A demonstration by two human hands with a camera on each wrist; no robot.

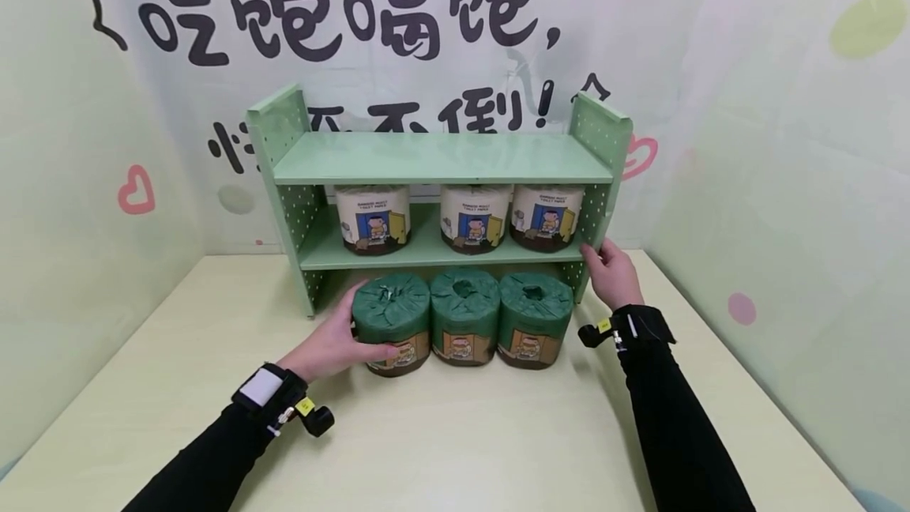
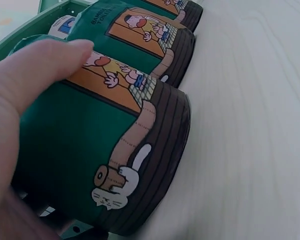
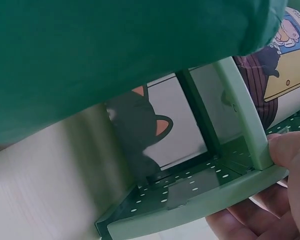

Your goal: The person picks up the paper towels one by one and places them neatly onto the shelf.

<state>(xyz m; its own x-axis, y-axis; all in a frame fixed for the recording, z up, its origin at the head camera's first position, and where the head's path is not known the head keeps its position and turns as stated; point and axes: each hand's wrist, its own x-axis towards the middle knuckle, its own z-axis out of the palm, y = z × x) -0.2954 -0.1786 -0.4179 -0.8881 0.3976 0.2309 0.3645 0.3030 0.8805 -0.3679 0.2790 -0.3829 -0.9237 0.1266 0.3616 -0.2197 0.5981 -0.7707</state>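
At the left, my left hand was curled round the left green roll, thumb across its front and fingers reaching behind its side. That roll lay directly to the right of my palm, its long axis upright, on the tabletop in front of the green rack, nearer the tabletop's left edge than the other two green rolls. My left hand was clearly the nearer one to it. Close against its right side stood the middle green roll, then the right green roll, both upright, in a row along the rack's front; whether their backs went under the lower board, I could not tell.

The rack stood toward the tabletop's back edge. Its lower board bore three white rolls, all upright. The left white roll was toward the board's left end, set apart by a gap; the middle white roll and the right white roll stood just beside each other, the last near the right end.

At the far right, my right hand gripped the rack's right side panel, thumb by the lower board's front right corner and fingers on the outer face, just beyond the right green roll.
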